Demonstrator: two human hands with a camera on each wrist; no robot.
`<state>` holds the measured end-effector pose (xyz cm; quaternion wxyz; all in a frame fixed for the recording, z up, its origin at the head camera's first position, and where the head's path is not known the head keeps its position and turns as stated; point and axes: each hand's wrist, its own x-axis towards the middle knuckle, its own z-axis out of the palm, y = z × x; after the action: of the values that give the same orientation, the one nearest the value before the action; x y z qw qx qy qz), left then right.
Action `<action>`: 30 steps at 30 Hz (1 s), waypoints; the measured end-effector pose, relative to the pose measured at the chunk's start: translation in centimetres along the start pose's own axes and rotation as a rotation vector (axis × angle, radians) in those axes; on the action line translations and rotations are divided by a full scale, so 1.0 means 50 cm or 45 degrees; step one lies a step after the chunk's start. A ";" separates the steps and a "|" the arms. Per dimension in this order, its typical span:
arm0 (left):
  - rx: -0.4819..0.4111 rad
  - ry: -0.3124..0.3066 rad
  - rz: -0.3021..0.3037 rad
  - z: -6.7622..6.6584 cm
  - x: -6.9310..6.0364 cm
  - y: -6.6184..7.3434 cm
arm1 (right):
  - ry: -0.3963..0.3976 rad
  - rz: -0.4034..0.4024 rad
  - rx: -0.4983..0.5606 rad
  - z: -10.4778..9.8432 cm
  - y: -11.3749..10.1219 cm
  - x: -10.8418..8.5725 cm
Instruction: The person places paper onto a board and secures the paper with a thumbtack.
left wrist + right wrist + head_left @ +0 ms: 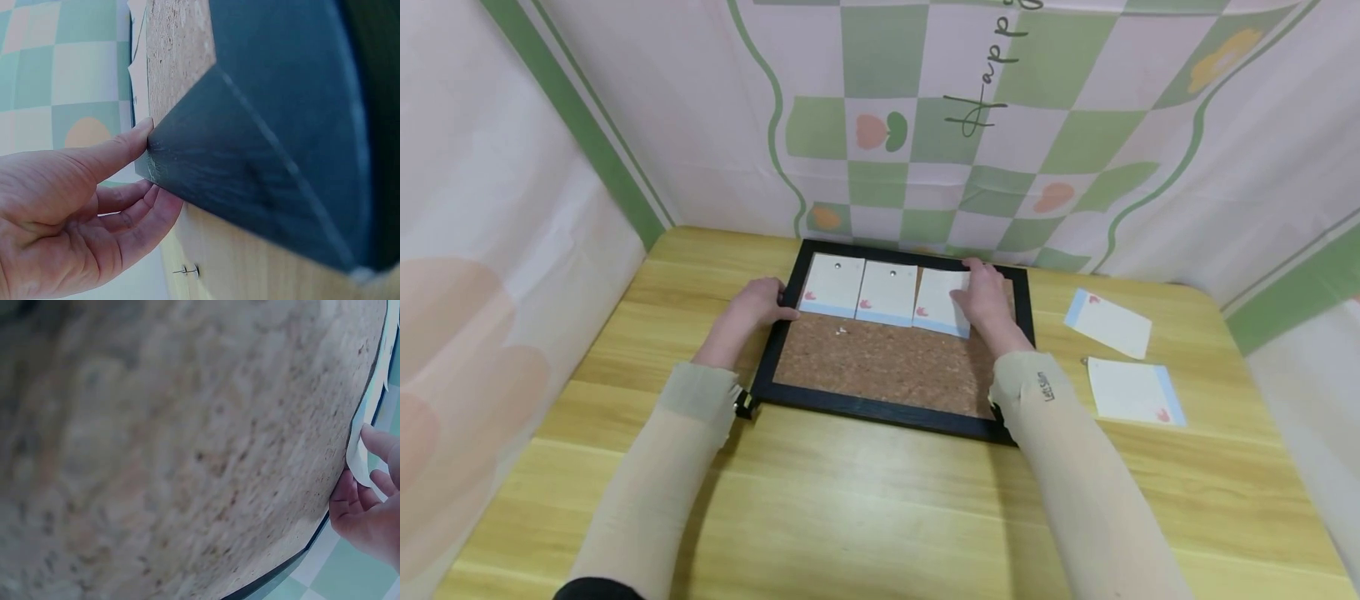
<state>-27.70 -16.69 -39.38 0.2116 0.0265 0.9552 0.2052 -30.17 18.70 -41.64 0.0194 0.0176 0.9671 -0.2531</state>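
A black-framed corkboard (880, 362) lies on the table, with three white cards in a row along its top. Silver pins show on the left card (831, 287) and the middle card (886, 293). My left hand (752, 307) grips the board's left edge; in the left wrist view the thumb of this hand (81, 219) lies on the black frame (250, 169), fingers against its outer side. At the third card (938, 308), my right hand (988, 304) holds its right part. The right wrist view shows that hand (375, 512) pinching the card (358, 456), its lower edge curved.
Two loose cards, an upper one (1112, 325) and a lower one (1127, 390), lie on the table (865, 508) right of the board, a small pin (1084, 361) beside them. A pin (194, 272) is left of the board. Patterned cloth (880, 75) hangs behind.
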 end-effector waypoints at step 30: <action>0.033 0.003 0.034 0.003 -0.002 0.000 | -0.491 -0.428 -0.447 -0.048 0.034 -0.049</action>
<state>-27.54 -16.64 -39.47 0.2076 0.0417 0.9576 0.1956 -27.71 21.30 -40.26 0.1631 -0.1945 0.9639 -0.0807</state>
